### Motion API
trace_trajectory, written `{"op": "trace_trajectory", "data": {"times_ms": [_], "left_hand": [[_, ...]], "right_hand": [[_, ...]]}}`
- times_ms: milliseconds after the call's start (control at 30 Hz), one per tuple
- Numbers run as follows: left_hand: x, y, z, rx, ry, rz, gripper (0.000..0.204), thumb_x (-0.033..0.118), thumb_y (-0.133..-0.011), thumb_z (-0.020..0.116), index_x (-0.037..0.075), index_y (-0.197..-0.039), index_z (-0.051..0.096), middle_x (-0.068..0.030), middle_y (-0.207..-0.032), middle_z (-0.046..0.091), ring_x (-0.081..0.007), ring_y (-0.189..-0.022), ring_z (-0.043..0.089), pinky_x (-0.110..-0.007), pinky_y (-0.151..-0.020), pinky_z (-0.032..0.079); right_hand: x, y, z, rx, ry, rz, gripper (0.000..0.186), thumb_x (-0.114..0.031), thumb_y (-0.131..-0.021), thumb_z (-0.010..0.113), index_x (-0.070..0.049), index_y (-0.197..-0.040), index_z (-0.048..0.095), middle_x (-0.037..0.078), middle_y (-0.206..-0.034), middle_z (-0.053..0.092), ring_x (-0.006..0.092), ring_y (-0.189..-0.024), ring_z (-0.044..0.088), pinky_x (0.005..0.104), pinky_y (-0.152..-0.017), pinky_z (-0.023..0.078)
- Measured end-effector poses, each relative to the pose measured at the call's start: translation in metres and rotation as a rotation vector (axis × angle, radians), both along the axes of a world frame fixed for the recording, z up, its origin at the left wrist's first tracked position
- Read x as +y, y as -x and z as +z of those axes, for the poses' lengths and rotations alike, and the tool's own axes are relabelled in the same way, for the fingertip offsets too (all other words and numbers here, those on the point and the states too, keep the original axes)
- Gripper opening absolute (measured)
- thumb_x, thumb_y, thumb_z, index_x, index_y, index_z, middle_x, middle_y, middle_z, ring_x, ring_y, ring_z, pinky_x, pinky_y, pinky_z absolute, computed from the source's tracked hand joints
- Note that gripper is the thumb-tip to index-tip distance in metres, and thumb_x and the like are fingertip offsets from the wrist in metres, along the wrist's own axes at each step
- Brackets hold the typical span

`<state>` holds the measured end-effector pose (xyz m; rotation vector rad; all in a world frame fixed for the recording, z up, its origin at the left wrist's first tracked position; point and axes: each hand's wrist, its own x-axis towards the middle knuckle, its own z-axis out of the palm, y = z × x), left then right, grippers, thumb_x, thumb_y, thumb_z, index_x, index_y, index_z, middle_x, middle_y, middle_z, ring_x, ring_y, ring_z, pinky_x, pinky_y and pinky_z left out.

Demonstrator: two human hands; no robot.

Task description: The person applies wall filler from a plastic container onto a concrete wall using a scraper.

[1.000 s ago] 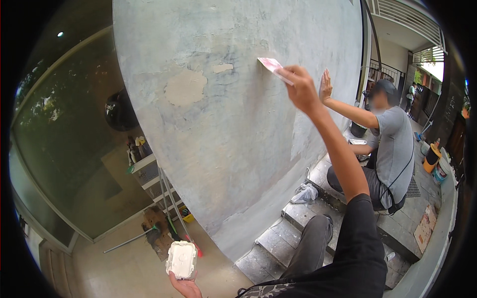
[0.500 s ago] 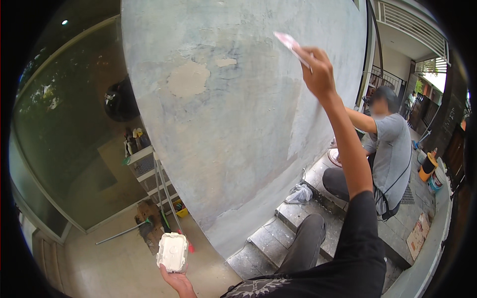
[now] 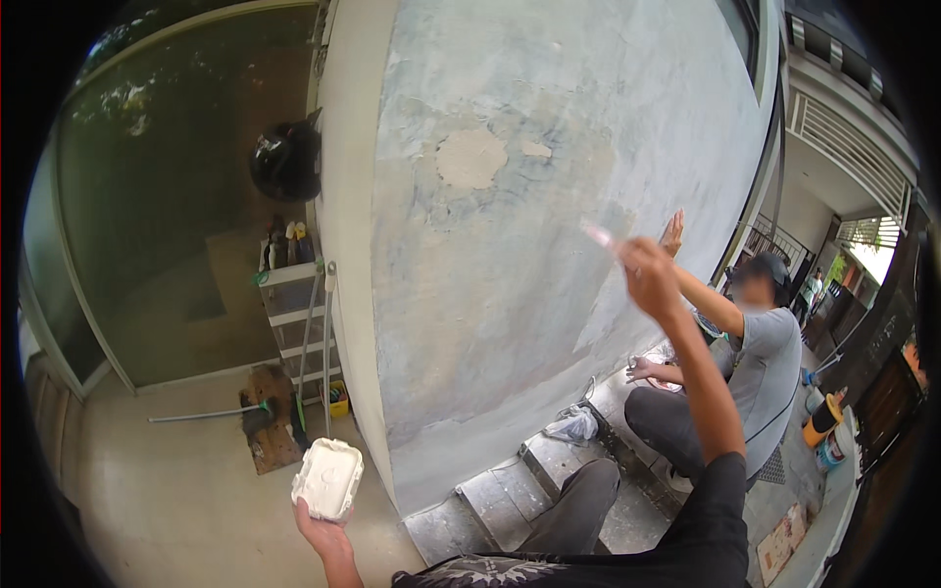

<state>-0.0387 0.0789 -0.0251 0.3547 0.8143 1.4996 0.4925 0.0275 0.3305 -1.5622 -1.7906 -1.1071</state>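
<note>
My left hand (image 3: pixel 325 534) is closed around the lower end of a white rectangular tub (image 3: pixel 327 478), held low at the left with pale, creamy paste in it. Up at the right, my right hand (image 3: pixel 650 279) grips a pinkish-white putty knife (image 3: pixel 599 236), blurred by motion, its blade pointing up and left. Behind the knife is the patchy grey-blue wall (image 3: pixel 490 294); whether the blade touches it I cannot tell. To the upper left of the knife, a cream round patch (image 3: pixel 471 159) and a smaller patch (image 3: pixel 536 149) mark the wall.
A person in a grey shirt (image 3: pixel 769 377) crouches at the right, one hand (image 3: pixel 672 233) raised at the wall. Paint-spattered steps (image 3: pixel 505 510) run below it, with a plastic bag (image 3: pixel 571 425) on them. A stepladder (image 3: pixel 312 343) and a broom (image 3: pixel 211 416) are at the left; buckets (image 3: pixel 823 419) at the far right.
My view has turned left, so the wall sits further right. My right hand has come down with the putty knife. The other person's hand now shows raised at the wall.
</note>
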Motion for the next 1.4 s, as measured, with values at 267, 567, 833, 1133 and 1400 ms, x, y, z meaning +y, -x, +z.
{"op": "trace_trajectory", "data": {"times_ms": [267,567,833,1133,1400], "left_hand": [[-0.002,-0.023,0.014,-0.089,-0.060,0.013,0.061,0.048,-0.093,0.049,0.014,-0.142,0.037,-0.0118,-0.141,0.048,-0.0307,-0.119,0.056,-0.046,-0.071,0.055],[-0.025,-0.005,0.005,-0.031,0.034,-0.048,0.062,0.047,-0.092,0.049,0.014,-0.143,0.037,-0.0121,-0.141,0.048,-0.0320,-0.119,0.057,-0.048,-0.071,0.056],[-0.018,-0.001,0.019,0.020,-0.018,-0.047,0.062,0.045,-0.093,0.049,0.011,-0.143,0.036,-0.0132,-0.140,0.048,-0.0318,-0.119,0.057,-0.047,-0.070,0.057],[-0.031,-0.014,0.018,-0.028,0.012,-0.096,0.061,0.045,-0.093,0.049,0.011,-0.142,0.036,-0.0129,-0.140,0.048,-0.0322,-0.118,0.058,-0.048,-0.069,0.057],[-0.020,-0.008,0.013,0.047,0.005,-0.202,0.059,0.044,-0.093,0.048,0.012,-0.141,0.038,-0.0126,-0.139,0.050,-0.0325,-0.117,0.059,-0.049,-0.068,0.058]], "right_hand": [[0.066,0.004,0.109,-0.088,-0.406,0.169,0.036,0.009,-0.078,0.060,-0.004,-0.111,0.069,0.017,-0.099,0.065,0.0342,-0.090,0.062,0.0393,-0.078,0.050],[0.009,-0.011,-0.121,0.023,0.172,0.085,0.037,0.008,-0.074,0.057,-0.003,-0.105,0.071,0.019,-0.090,0.062,0.0353,-0.085,0.060,0.0429,-0.077,0.050],[0.041,-0.021,0.076,0.001,-0.548,0.037,0.031,0.006,-0.081,0.056,-0.004,-0.107,0.069,0.017,-0.099,0.066,0.0365,-0.090,0.062,0.0426,-0.078,0.049],[0.051,-0.048,-0.094,0.113,-0.043,0.009,0.030,0.005,-0.080,0.058,-0.003,-0.106,0.070,0.019,-0.095,0.067,0.0378,-0.085,0.063,0.0438,-0.078,0.051],[-0.002,-0.061,-0.020,0.040,-0.110,-0.124,0.018,0.002,-0.084,0.061,-0.002,-0.098,0.071,0.018,-0.090,0.067,0.0368,-0.083,0.064,0.0418,-0.076,0.052]]}}
